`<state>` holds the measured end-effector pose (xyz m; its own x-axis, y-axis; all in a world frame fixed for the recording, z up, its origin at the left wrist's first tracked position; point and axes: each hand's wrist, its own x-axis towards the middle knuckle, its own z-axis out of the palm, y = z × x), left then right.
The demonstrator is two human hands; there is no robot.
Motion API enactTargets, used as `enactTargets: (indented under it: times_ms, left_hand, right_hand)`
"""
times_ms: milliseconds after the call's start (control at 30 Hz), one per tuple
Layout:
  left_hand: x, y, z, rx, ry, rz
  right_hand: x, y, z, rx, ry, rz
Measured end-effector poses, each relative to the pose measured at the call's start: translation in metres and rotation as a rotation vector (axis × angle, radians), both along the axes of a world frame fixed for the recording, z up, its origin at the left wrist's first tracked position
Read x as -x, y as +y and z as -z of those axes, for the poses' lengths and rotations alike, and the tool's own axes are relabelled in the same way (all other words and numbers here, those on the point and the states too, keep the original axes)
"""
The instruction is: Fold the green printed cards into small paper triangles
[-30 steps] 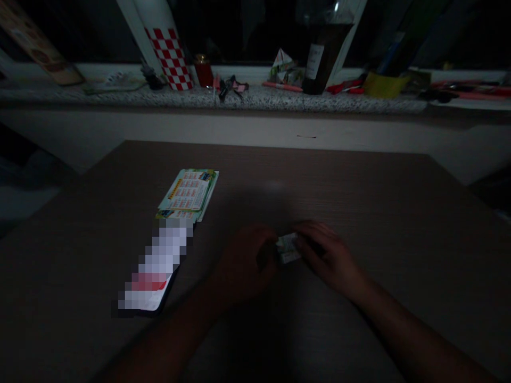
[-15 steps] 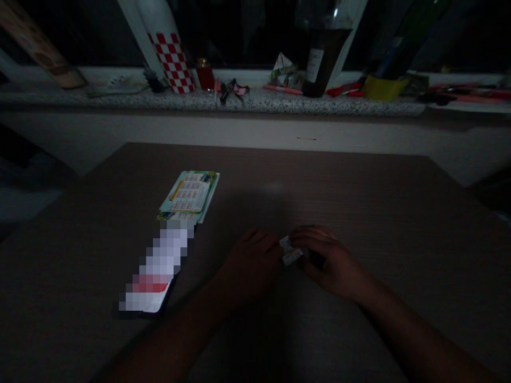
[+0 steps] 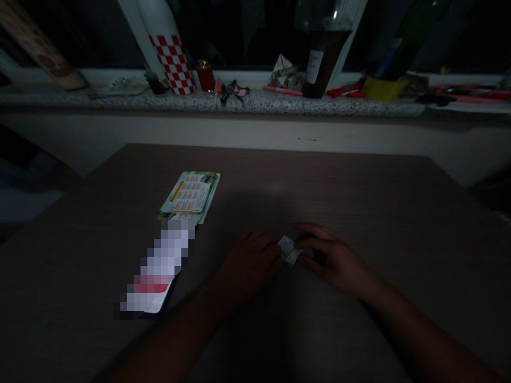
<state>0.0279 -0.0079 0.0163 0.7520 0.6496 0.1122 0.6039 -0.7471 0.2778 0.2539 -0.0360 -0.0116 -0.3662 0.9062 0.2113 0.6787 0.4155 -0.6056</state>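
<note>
A small folded piece of printed paper (image 3: 288, 250) lies between my hands, low over the table. Its left edge is under the fingers of my left hand (image 3: 253, 263), which are curled and partly lost in shadow. From the other side, my right hand (image 3: 333, 260) pinches the right corner of the paper with thumb and fingertip, its upper finger lifted away. To the left rests a stack of printed calendar cards (image 3: 189, 194), pale green with rows of red and dark figures.
Below the cards lies a phone-like flat object (image 3: 159, 298), mostly blurred out. Along the granite windowsill (image 3: 255, 106) stand a red-and-white checkered bottle (image 3: 173, 64), a small red jar (image 3: 205, 77), a dark labelled bottle (image 3: 319, 69) and a yellow holder (image 3: 383, 88). The wooden table (image 3: 339, 186) is dimly lit.
My right hand's fingers have spread and lifted slightly, showing more of the paper. The paper has turned a little, with its folded flap angled differently. My left hand is nearly still.
</note>
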Motion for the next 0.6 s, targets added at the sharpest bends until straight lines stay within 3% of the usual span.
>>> enactTargets:
  times_ms: [600]
  left_hand:
    - [-0.01, 0.003, 0.016, -0.054, -0.068, -0.275]
  right_hand:
    - [0.01, 0.003, -0.002, -0.012, -0.06, 0.162]
